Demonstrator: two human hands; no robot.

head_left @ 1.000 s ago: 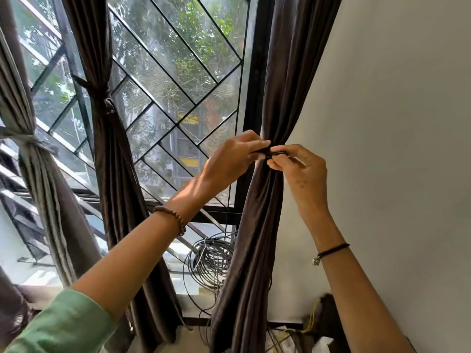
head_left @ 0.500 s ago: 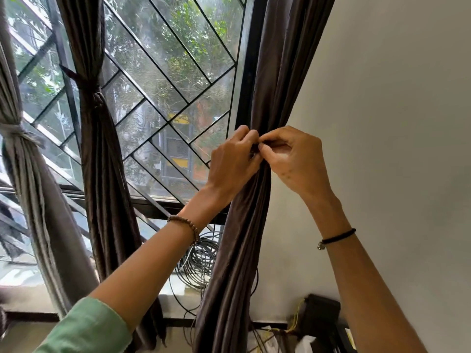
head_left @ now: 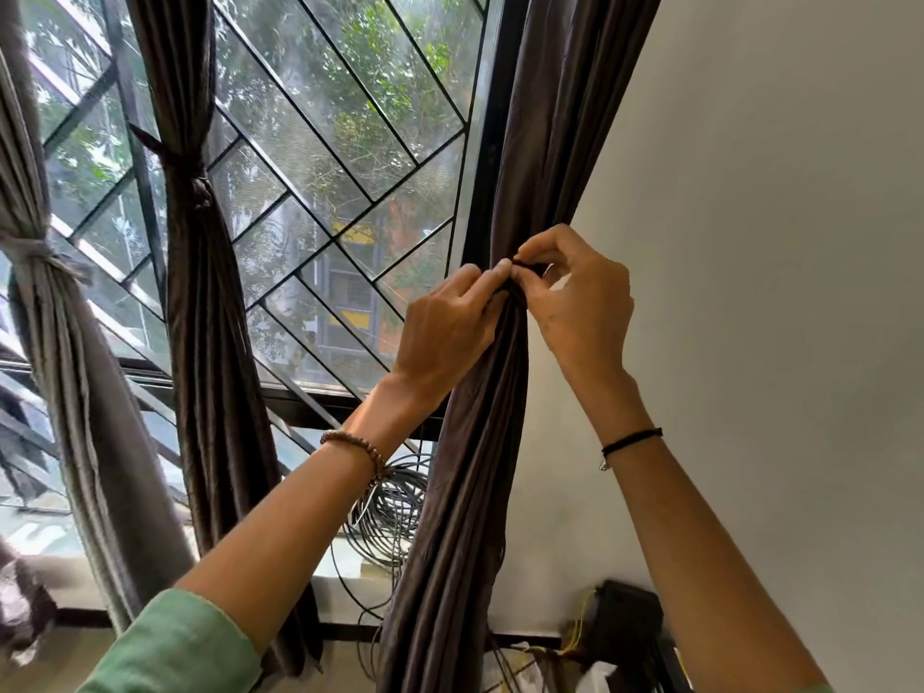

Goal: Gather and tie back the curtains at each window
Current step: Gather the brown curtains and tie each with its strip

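Note:
A dark brown curtain [head_left: 470,482] hangs gathered at the right edge of the window, against the white wall. A dark tie [head_left: 525,266] circles it at its narrowest point. My left hand [head_left: 445,332] pinches the tie from the left, fingertips curled onto it. My right hand [head_left: 575,297] pinches the same tie from the right, thumb and forefinger closed on it. The fingertips of both hands meet at the tie and hide most of it.
Another dark brown curtain [head_left: 210,342] is tied back at mid-window, and a grey curtain [head_left: 60,367] is tied at far left. A coil of grey cable [head_left: 395,507] lies on the sill. A black box with wires [head_left: 625,627] sits low by the wall [head_left: 775,242].
Both hands stay pinched at the tie on the right curtain. My right hand's fingers have shifted, leaving a small gap under the forefinger. The view has tilted slightly.

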